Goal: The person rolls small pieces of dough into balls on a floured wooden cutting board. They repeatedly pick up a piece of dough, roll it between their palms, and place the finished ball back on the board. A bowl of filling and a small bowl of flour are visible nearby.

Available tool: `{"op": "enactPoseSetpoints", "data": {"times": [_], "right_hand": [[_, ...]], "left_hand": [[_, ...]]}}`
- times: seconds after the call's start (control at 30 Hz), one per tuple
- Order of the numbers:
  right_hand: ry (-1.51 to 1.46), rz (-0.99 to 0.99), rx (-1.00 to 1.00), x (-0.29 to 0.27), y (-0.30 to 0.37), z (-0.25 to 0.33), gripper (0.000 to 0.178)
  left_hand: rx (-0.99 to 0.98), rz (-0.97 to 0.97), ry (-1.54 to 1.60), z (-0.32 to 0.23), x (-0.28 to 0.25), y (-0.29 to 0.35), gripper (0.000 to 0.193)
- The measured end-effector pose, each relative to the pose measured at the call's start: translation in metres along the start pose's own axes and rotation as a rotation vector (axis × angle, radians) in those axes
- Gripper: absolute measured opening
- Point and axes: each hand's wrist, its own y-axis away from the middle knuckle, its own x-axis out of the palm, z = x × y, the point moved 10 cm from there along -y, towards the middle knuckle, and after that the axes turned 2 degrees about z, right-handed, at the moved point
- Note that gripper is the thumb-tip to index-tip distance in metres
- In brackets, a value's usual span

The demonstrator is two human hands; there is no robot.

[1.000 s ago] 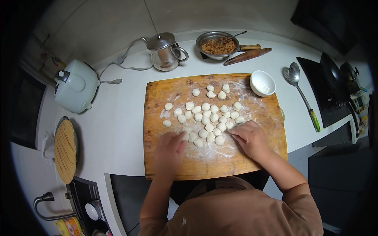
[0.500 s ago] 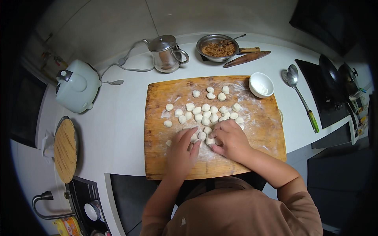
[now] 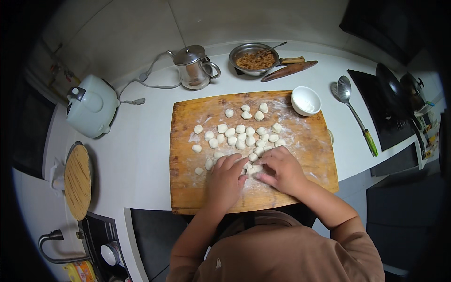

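White dough pieces [image 3: 253, 170] touch the right hand [image 3: 283, 172].

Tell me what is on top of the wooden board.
On the wooden board lie many small dough pieces, smears of white powder, and a white bowl near its far right corner. The left hand and right hand cover part of it; what lies beneath them is hidden.

Dough pieces [image 3: 240, 144] on a wooden board [image 3: 186, 193]
My left hand [image 3: 227, 176] and right hand [image 3: 281, 172] curl around some on its near half; a white bowl [image 3: 307, 112] tops its far-right corner.
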Motion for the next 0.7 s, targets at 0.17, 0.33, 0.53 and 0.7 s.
{"op": "enactPoseSetpoints", "data": {"times": [0.17, 0.33, 0.53, 0.7], "right_hand": [[0.13, 0.07, -0.003, 0.015, 0.004, 0.009, 0.035], [0.158, 0.033, -0.039, 0.02, 0.004, 0.01, 0.033], [-0.019, -0.07, -0.013, -0.003, 0.004, 0.003, 0.027], [-0.207, -0.227, 0.144, -0.025, 0.011, -0.023, 0.026]], "left_hand": [[0.073, 0.09, -0.006, 0.01, 0.009, -0.004, 0.039], [0.119, 0.113, -0.033, 0.009, 0.01, -0.011, 0.03], [0.158, 0.12, -0.079, 0.006, 0.009, -0.013, 0.025], [0.076, 0.126, 0.052, 0.002, 0.004, -0.013, 0.045]]}}
